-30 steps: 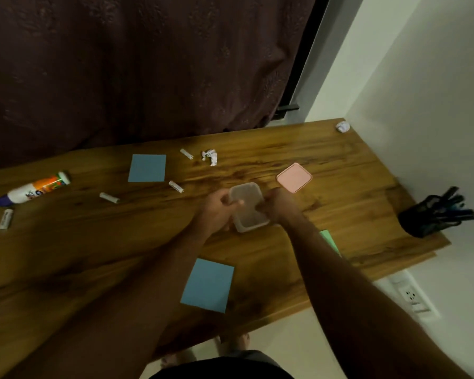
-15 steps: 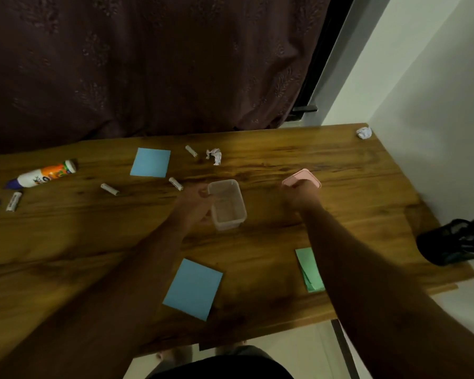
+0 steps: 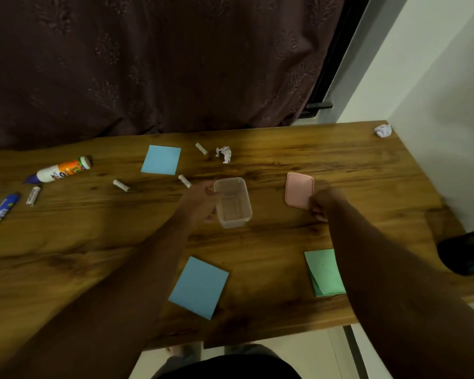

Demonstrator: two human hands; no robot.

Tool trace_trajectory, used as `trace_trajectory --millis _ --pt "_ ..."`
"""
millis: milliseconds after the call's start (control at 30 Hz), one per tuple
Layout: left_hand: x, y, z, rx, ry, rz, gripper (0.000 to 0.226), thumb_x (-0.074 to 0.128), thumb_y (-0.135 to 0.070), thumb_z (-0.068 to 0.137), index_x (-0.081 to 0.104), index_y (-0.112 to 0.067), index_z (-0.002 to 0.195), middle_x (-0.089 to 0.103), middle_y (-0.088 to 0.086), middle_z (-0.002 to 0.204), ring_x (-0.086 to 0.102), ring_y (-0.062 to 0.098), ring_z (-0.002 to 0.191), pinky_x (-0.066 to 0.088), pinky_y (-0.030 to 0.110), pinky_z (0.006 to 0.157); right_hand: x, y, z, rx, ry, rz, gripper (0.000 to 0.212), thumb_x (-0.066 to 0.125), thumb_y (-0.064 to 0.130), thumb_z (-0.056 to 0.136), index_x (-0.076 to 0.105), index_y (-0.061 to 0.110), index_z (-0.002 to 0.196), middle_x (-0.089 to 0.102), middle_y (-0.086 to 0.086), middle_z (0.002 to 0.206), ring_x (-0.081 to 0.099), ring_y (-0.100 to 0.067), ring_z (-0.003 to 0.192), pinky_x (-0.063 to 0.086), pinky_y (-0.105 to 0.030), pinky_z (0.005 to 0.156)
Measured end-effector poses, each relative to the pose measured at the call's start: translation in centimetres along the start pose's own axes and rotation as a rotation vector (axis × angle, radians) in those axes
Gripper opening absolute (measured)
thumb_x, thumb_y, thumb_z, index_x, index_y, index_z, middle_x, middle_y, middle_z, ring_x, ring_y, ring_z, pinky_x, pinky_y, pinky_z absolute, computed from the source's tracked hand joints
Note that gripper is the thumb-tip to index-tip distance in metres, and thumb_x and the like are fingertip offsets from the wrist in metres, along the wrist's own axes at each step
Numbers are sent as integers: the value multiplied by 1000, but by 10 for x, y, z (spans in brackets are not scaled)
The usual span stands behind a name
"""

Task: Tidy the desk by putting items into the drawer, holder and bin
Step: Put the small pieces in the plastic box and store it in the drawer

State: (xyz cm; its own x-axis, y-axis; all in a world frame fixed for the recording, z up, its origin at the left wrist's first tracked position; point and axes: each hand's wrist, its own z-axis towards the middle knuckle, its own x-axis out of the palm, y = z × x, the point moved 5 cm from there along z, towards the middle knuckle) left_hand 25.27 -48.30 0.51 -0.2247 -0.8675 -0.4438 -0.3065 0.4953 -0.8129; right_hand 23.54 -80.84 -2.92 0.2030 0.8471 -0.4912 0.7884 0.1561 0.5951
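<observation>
Gripping the clear tub [image 3: 233,202] mid-desk, the left hand [image 3: 200,202] steadies it while the right hand [image 3: 324,202] pinches the pink lid [image 3: 298,188]; batteries [image 3: 121,185], paper scraps [image 3: 224,154] and notes [image 3: 161,159] lie unsorted, so tidying seems barely begun.

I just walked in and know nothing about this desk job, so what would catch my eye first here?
The two hands mid-desk: the left hand holds a clear plastic tub, and the right hand grips a pink lid beside it. Bright blue sheets and a green sheet lie nearer the front edge.
</observation>
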Motion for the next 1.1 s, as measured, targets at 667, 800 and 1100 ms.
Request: trace_trajectory --millis 667,800,1100 --pt "-30 17 -13 10 -3 18 39 57 -21 95 54 -24 133 65 5 109 66 17 82 59 31 61 46 -3 -19 -165 -57 -272 11 60 8 87 64 -2 84 70 -19 84 71 -33 77 60 -52 73" --pt "-34 21 -14 4 10 -17 38 56 -18 94 57 -21 132 66 5 107 67 17 81 57 27 56 46 -5 -21 -186 -113 -360 15 61 11 83 67 -2 85 71 -19 86 71 -34 76 61 -48 71" --pt "-50 29 -14 4 30 -88 37 58 -38 94 57 -28 129 67 1 95 66 17 81 58 32 66 95 69 -90 -517 -145 -319 10 66 24 89 70 15 90 67 0 83 63 -15 77 45 -25 59"
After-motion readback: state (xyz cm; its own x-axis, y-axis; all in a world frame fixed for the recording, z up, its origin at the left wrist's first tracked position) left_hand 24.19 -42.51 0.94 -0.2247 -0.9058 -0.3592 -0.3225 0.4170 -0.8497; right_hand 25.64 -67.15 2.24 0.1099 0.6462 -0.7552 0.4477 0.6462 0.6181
